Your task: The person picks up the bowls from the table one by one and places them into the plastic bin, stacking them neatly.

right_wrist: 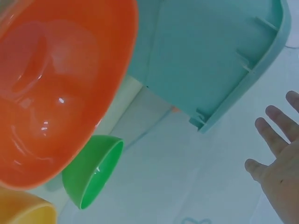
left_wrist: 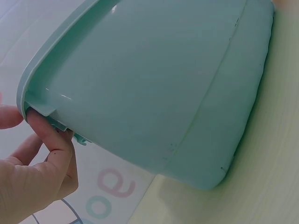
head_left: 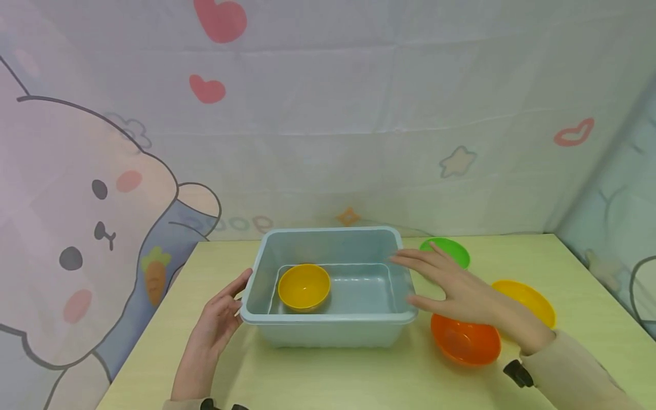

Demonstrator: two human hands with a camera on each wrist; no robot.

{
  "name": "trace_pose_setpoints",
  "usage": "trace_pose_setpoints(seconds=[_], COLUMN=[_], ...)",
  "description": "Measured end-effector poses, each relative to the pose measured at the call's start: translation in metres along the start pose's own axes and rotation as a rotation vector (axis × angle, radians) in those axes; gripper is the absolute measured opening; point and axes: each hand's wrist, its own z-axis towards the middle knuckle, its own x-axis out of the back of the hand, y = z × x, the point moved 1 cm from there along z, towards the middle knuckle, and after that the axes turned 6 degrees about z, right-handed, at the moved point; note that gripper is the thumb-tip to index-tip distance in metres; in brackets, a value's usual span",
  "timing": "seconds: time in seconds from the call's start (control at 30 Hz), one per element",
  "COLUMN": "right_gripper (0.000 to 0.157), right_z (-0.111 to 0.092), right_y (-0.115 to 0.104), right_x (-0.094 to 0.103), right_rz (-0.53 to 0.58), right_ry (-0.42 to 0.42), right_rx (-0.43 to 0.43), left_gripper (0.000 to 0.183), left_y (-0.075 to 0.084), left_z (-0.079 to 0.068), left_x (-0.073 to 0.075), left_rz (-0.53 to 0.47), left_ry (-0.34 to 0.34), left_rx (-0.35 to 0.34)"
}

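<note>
A light blue-green plastic bin stands on the table with a yellow bowl inside, toward its left end. My left hand is at the bin's left side; in the left wrist view, thumb and curled index finger pinch its rim. My right hand hovers by the bin's right end, fingers extended and spread, holding nothing. The right wrist view shows its fingers apart from the bin. Below that hand sits an orange bowl, partly covered by it.
Right of the bin, a green bowl stands at the back, partly behind my right hand. Another yellow bowl sits farther right, partly hidden by my forearm. A printed cloth hangs behind the pale table.
</note>
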Motion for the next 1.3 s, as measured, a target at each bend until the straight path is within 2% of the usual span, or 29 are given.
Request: trace_pose_setpoints(seconds=[0.2, 0.43, 0.6, 1.03, 1.3], right_gripper=[0.068, 0.073, 0.074, 0.074, 0.074], right_z=[-0.012, -0.021, -0.028, -0.053, -0.063], right_y=[0.000, 0.000, 0.003, 0.015, 0.019], right_x=[0.006, 0.008, 0.005, -0.009, -0.016], right_rz=[0.021, 0.057, 0.095, 0.173, 0.157], right_ry=[0.064, 0.071, 0.083, 0.110, 0.113], right_rx=[-0.025, -0.089, -0.145, -0.212, -0.237], left_gripper=[0.056, 0.056, 0.056, 0.056, 0.055], left_y=[-0.001, -0.001, 0.000, -0.001, 0.000], left_z=[0.000, 0.000, 0.001, 0.000, -0.001], left_x=[0.000, -0.001, -0.001, 0.000, -0.001], left_rz=[-0.008, -0.023, -0.024, -0.019, -0.023], left_ry=[-0.014, -0.017, -0.012, -0.027, -0.015], left_rx=[-0.015, -0.024, -0.026, -0.035, -0.021])
